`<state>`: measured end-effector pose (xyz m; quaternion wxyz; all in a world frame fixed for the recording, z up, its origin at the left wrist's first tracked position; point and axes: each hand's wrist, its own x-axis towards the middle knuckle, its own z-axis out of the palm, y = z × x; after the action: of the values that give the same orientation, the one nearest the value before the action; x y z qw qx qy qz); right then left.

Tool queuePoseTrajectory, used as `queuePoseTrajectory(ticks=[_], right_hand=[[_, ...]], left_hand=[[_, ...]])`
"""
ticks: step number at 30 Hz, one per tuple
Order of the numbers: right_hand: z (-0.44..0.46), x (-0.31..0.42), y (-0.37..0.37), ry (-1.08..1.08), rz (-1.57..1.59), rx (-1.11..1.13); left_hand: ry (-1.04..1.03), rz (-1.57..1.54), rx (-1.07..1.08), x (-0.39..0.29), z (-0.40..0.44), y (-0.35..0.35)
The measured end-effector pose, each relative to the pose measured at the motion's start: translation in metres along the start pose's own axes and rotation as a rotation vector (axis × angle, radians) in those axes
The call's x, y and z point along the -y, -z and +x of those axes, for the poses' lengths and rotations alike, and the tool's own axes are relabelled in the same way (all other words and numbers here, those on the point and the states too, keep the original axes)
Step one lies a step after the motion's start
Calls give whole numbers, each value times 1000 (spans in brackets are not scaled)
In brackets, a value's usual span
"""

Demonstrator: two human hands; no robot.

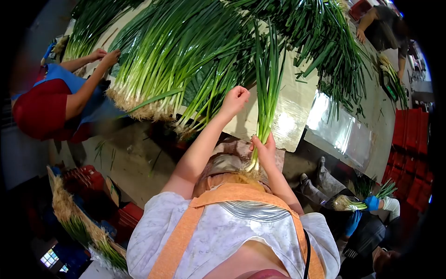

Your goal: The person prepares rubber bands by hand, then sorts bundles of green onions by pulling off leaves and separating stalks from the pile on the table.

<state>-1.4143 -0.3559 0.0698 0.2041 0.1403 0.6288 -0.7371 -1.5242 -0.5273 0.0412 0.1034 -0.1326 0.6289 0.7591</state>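
My right hand [265, 149] is closed around the white lower stalks of a bunch of green onions [267, 88]. The bunch stands nearly upright in the view, its roots close to my apron and its long leaves reaching over the table [290, 118]. To the left of the bunch, my left hand [236, 100] is raised above the table with its fingers curled together. Whatever those fingers hold, if anything, is too small or hidden to make out. Beside it lies a large pile of green onions [158, 69], roots toward me, with a few looser stalks [202, 102] at its right edge.
Cut green leaves [325, 51] heap at the back right, some hanging over the table's side. A person in a red top [42, 109] works at the left; another stands at the far right. Below right, blue-gloved hands [371, 203] hold green onions. Red crates [411, 139] stack at right.
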Motion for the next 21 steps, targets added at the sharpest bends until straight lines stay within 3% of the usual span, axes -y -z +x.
queuePoseTrajectory(ticks=[1, 11, 18, 21], right_hand=[[0, 0, 0, 0, -9, 2], [-2, 6, -4, 2, 6, -5], [-2, 13, -2, -3, 5, -27], [-5, 23, 6, 36, -23, -17]], left_hand=[[23, -66, 0, -3, -3, 2], [-144, 320, -19, 7, 19, -15], [101, 100, 21, -18, -8, 15], [139, -222, 139, -17, -46, 49]])
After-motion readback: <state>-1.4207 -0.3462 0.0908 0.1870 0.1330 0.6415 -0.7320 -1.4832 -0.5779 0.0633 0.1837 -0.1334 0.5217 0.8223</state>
